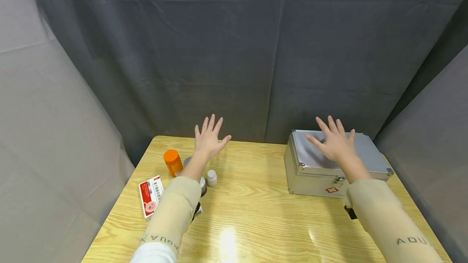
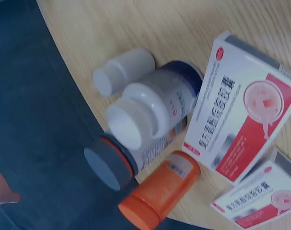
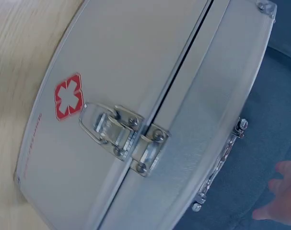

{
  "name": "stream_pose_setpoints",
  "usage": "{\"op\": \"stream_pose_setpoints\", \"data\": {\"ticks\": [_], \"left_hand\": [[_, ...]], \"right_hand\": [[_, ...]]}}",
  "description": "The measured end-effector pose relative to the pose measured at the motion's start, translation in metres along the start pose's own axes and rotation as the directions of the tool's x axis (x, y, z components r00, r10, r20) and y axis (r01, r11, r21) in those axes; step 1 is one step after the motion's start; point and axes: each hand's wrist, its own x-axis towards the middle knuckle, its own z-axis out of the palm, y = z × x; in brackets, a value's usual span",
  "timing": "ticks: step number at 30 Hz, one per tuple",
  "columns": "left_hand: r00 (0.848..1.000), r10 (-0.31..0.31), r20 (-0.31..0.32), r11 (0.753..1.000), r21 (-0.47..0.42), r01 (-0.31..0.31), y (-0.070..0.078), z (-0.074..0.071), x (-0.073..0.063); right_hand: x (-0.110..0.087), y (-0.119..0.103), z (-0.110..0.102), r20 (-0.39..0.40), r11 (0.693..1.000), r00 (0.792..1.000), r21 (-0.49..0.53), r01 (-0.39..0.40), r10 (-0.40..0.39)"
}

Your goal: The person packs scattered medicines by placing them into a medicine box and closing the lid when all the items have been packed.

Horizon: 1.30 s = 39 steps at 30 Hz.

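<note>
My left hand (image 1: 209, 141) is held up with fingers spread, above the bottles on the left of the table. Under and around that arm are an orange bottle (image 1: 173, 163), a small white bottle (image 1: 212, 178) and a red-and-white medicine box (image 1: 150, 196). The left wrist view also shows a larger white bottle (image 2: 140, 115), a dark-capped bottle (image 2: 111, 160) and a second medicine box (image 2: 262, 194). Over the lid of a silver first-aid case (image 1: 303, 179), my right hand (image 1: 337, 143) spreads its fingers and holds nothing. The case's lid is down, its front latch (image 3: 123, 134) visible.
The wooden table (image 1: 256, 222) reaches back to a dark grey curtain (image 1: 234, 51). Light grey cloth hangs on the left (image 1: 55, 133) and right sides. A carrying handle (image 3: 217, 167) sits on top of the case.
</note>
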Motion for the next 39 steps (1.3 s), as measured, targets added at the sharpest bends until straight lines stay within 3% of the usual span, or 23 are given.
{"op": "stream_pose_setpoints", "data": {"ticks": [3, 6, 9, 12, 14, 17, 19, 23, 30, 35, 39], "left_hand": [[0.996, 0.023, -0.082, 0.997, -0.067, -0.028, 0.006, 0.005, -0.005], [0.983, 0.041, -0.179, 0.987, -0.146, -0.067, 0.013, 0.009, -0.011], [0.963, 0.072, -0.258, 0.971, -0.203, -0.127, 0.023, 0.016, -0.019], [0.941, 0.112, -0.319, 0.945, -0.258, -0.200, 0.035, 0.025, -0.027], [0.928, 0.132, -0.348, 0.926, -0.291, -0.241, 0.043, 0.031, -0.032], [0.917, 0.144, -0.373, 0.894, -0.348, -0.281, 0.057, 0.039, -0.039], [0.919, 0.138, -0.370, 0.877, -0.385, -0.287, 0.067, 0.044, -0.043], [0.928, 0.131, -0.348, 0.843, -0.454, -0.289, 0.085, 0.053, -0.050], [0.952, 0.118, -0.281, 0.802, -0.538, -0.258, 0.113, 0.070, -0.057], [0.977, 0.070, -0.202, 0.759, -0.625, -0.184, 0.128, 0.079, -0.059], [0.990, 0.030, -0.141, 0.728, -0.675, -0.118, 0.139, 0.086, -0.058]], "right_hand": [[-0.009, 0.002, 0.002, -0.087, 0.999, 0.996, 0.040, 0.016, -0.012], [-0.020, 0.005, 0.005, -0.207, 0.994, 0.978, 0.108, 0.035, -0.012], [-0.032, 0.010, 0.008, -0.339, 0.980, 0.941, 0.194, 0.052, 0.018], [-0.043, 0.019, 0.009, -0.452, 0.957, 0.889, 0.283, 0.068, 0.070], [-0.052, 0.026, 0.007, -0.496, 0.938, 0.861, 0.339, 0.072, 0.113], [-0.062, 0.038, 0.004, -0.512, 0.919, 0.838, 0.393, 0.033, 0.189], [-0.070, 0.046, 0.002, -0.513, 0.904, 0.823, 0.427, 0.000, 0.242], [-0.080, 0.060, 0.002, -0.529, 0.872, 0.775, 0.486, -0.056, 0.345], [-0.091, 0.079, 0.012, -0.505, 0.806, 0.711, 0.574, -0.146, 0.489], [-0.097, 0.088, 0.021, -0.483, 0.764, 0.682, 0.620, -0.177, 0.550], [-0.102, 0.095, 0.026, -0.414, 0.712, 0.676, 0.661, -0.236, 0.610]]}}
